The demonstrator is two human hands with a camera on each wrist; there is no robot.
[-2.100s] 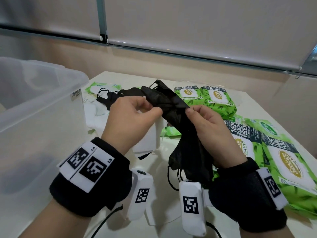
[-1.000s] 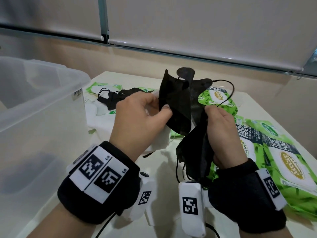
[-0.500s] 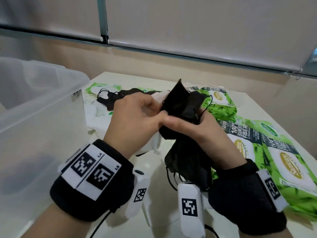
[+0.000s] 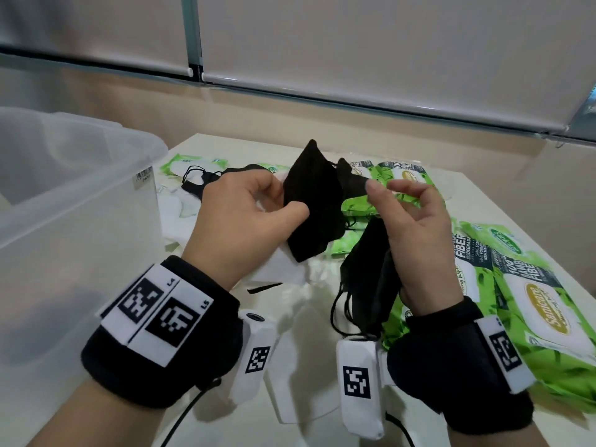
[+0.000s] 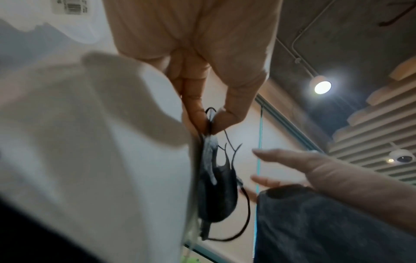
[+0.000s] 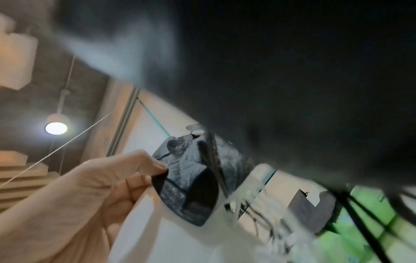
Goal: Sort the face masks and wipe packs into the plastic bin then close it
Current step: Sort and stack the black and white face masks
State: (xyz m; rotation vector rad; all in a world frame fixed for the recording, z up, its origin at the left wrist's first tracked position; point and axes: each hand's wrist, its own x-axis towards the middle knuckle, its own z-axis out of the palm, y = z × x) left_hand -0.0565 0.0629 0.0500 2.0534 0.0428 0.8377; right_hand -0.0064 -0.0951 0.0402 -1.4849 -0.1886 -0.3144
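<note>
My left hand [image 4: 292,201] pinches a folded black face mask [image 4: 314,204] between thumb and fingers, above the table; the left wrist view shows the same pinch on the black face mask [image 5: 216,186], with white mask material [image 5: 90,142] hanging close beside it. My right hand [image 4: 382,190] has thumb and forefinger spread apart just right of that mask, while its lower fingers hold a bundle of black masks [image 4: 367,282] against the palm. The clear plastic bin [image 4: 96,195] stands open at the left. Green wipe packs [image 4: 535,304] lie at the right.
More green wipe packs [image 4: 400,175] lie at the back of the table. Another black mask [image 4: 222,177] and white masks [image 4: 175,206] lie beside the bin. A wall with window blinds runs behind the table; its right edge is near the packs.
Both hands were pressed together on the black mask; now my right thumb and forefinger have let go and moved right. My left hand keeps the folded mask.
</note>
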